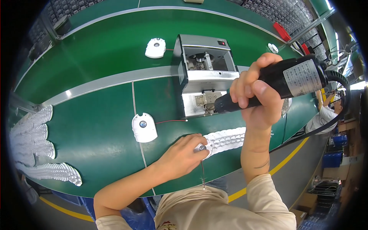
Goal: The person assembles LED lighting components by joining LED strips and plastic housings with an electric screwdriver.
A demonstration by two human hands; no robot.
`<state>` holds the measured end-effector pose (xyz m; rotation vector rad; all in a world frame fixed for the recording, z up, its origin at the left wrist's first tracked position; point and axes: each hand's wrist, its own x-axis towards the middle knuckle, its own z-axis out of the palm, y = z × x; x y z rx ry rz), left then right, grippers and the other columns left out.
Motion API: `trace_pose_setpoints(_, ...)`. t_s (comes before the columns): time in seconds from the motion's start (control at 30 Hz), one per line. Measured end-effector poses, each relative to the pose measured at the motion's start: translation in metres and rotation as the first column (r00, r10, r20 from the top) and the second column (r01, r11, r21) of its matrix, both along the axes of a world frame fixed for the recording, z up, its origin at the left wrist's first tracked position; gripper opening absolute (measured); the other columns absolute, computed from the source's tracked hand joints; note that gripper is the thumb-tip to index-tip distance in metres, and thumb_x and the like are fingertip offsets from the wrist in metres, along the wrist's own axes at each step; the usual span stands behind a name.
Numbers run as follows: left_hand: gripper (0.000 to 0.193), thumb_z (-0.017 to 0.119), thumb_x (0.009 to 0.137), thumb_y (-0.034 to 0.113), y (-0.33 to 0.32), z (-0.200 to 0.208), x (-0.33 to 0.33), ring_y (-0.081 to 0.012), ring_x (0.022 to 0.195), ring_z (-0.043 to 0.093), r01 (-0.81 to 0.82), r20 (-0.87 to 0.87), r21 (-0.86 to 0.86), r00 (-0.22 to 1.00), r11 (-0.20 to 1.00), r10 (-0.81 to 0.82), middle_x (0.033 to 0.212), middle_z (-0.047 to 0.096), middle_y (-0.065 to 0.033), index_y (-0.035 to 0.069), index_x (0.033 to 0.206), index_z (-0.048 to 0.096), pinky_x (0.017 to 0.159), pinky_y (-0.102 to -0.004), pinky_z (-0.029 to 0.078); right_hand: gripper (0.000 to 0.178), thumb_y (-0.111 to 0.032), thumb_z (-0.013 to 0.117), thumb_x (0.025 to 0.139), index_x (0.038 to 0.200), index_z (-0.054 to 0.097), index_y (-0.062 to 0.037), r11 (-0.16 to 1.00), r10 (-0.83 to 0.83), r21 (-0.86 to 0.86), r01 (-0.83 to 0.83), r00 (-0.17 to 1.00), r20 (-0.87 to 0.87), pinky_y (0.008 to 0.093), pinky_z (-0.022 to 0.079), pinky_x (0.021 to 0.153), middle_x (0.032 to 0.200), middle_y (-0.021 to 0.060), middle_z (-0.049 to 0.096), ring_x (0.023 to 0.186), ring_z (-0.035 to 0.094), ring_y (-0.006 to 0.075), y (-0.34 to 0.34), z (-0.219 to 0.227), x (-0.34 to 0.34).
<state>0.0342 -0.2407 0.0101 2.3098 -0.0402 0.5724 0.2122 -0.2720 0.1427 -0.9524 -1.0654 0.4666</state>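
My right hand (pixel 258 90) is wrapped round a black electric screwdriver (pixel 272 82), its nose pointing at the front of a silver screw feeder (pixel 205 80). Whether the tip touches the feeder's outlet I cannot tell. Lower down, my left hand (pixel 188 153) grips a small white housing (pixel 202 148) with a round dark centre. This housing sits at the left end of a white ribbed strip (pixel 228 140) lying on the green table. A thin wire (pixel 203 170) hangs from it toward my body. Left of my hand lies another white housing (pixel 144 127) with a red wire.
One more white housing (pixel 155 48) lies on the raised green shelf (pixel 107 50) behind. Stacked white ribbed strips (pixel 34 142) cover the table's left end. The screwdriver's cable (pixel 343 103) loops down at the right. A co-worker (pixel 326 115) is at the far right.
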Motion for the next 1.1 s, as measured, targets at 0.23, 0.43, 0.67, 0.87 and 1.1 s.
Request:
trace_pose_setpoints(0.23,0.036,0.071,0.064,0.001,0.001,-0.002,-0.001,-0.0316,0.11,0.052,0.014,0.008,-0.008,1.0,1.0,-0.014,0.109,0.05,-0.01,0.008,0.098,0.061,0.087,-0.0403,0.047,0.028,-0.004,0.046,0.072,0.1,0.041,-0.0018,0.996,-0.004,-0.086,0.009,0.998,0.061,0.0299,0.04,0.042,0.059,0.0057,0.044,0.04,0.04,0.0121,0.012,-0.002,-0.001)
trace_pose_setpoints(0.43,0.034,0.071,0.064,0.001,0.0,-0.006,-0.003,-0.0318,0.109,0.053,-0.01,0.019,-0.035,1.0,0.999,0.011,0.109,0.051,-0.0096,0.007,0.097,0.062,0.087,-0.0393,0.047,0.032,-0.01,0.053,0.07,0.099,0.041,-0.0043,0.997,0.013,-0.081,-0.016,0.999,-0.047,0.0281,0.036,0.04,0.06,0.0037,0.041,0.039,0.037,0.0113,0.005,-0.006,-0.008)
trace_pose_setpoints(0.67,0.03,0.07,0.066,0.002,0.002,-0.007,-0.003,-0.0313,0.108,0.055,-0.029,0.034,-0.043,0.999,0.999,0.031,0.109,0.052,-0.0095,0.007,0.095,0.064,0.086,-0.0387,0.049,0.032,-0.007,0.058,0.077,0.103,0.038,-0.005,0.967,0.253,-0.002,-0.254,0.966,-0.057,0.0275,0.041,0.041,0.061,0.0034,0.046,0.041,0.044,0.013,-0.042,-0.023,-0.016)
trace_pose_setpoints(0.87,0.028,0.068,0.067,0.002,0.002,-0.006,-0.004,-0.0322,0.108,0.055,-0.037,0.043,-0.068,0.998,0.997,0.04,0.109,0.052,-0.0096,0.007,0.095,0.065,0.086,-0.0393,0.049,0.032,-0.004,0.056,0.075,0.101,0.037,-0.0038,0.961,0.272,-0.037,-0.274,0.961,-0.057,0.0279,0.042,0.041,0.061,0.0035,0.046,0.042,0.045,0.0131,-0.045,-0.031,-0.021)
trace_pose_setpoints(1.1,0.027,0.067,0.068,0.002,0.0,-0.006,-0.002,-0.0327,0.108,0.055,-0.038,0.043,-0.067,0.998,0.997,0.041,0.109,0.052,-0.01,0.007,0.094,0.065,0.086,-0.0399,0.049,0.033,0.0,0.06,0.072,0.098,0.04,-0.0032,0.964,0.218,-0.125,-0.234,0.967,-0.131,0.0296,0.043,0.047,0.062,0.0059,0.048,0.046,0.046,0.0145,-0.051,-0.033,-0.027)
